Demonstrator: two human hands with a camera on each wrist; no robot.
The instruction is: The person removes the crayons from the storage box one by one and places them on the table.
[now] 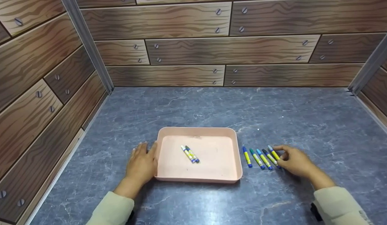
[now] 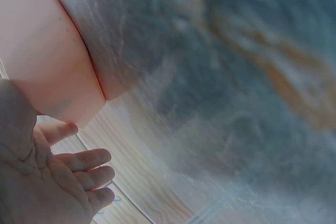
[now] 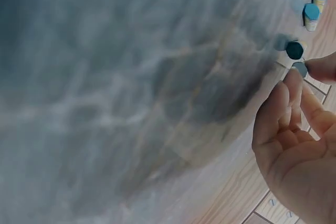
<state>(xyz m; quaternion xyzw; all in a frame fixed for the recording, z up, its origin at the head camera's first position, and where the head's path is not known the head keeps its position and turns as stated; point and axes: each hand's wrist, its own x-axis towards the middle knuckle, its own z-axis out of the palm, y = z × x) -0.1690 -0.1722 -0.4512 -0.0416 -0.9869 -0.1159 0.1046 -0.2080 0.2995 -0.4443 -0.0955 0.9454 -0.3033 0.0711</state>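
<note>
A shallow pink tray [image 1: 215,162] stands on the table, with two crayons [image 1: 188,153] lying side by side in it, one white-tipped and one dark green-tipped. My left hand [image 1: 142,164] rests against the tray's left wall with its fingers extended; in the left wrist view the palm lies beside the tray's corner [image 2: 73,93]. Right of the tray, several yellow-wrapped crayons [image 1: 257,158] lie in a slanted row. My right hand [image 1: 295,161] pinches the rightmost crayon [image 1: 273,153] between thumb and fingers. In the right wrist view, its end [image 3: 300,68] shows between the fingertips.
The grey-blue marbled table [image 1: 193,109] carries the tray and the crayons. Wood-patterned panels [image 1: 187,51] stand behind and at both sides, with metal corner posts [image 1: 90,47] between them.
</note>
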